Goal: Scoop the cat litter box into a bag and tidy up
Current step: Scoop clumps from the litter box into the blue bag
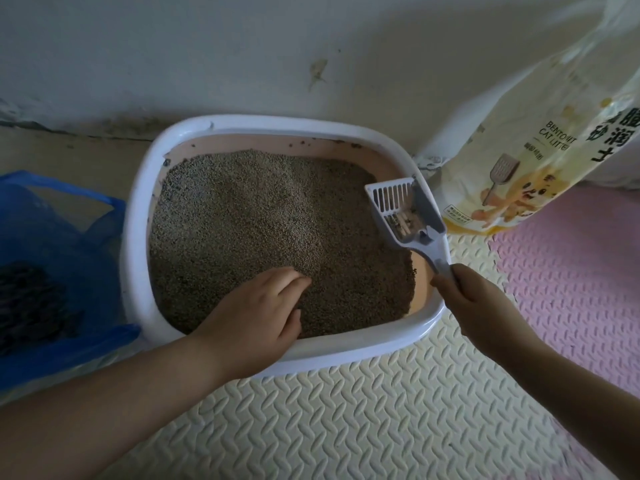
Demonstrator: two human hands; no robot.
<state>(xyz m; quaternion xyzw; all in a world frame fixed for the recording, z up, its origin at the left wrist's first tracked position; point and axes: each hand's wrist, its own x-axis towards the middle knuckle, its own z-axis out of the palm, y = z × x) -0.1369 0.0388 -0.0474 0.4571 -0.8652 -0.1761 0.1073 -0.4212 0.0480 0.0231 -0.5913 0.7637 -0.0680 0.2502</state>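
A white litter box with a pink inner wall stands against the wall, filled with grey-brown litter. My left hand rests flat on the litter at the front of the box, its fingers straight and its fingertips touching the grains. My right hand grips the handle of a light blue slotted scoop. The scoop's head hangs over the right side of the box with a few bits in it. A blue plastic bag lies open on the floor left of the box, with dark clumps inside.
A yellow-white sack of bentonite cat litter leans against the wall right of the box. Cream foam floor mats lie in front, pink mats to the right. The wall runs close behind the box.
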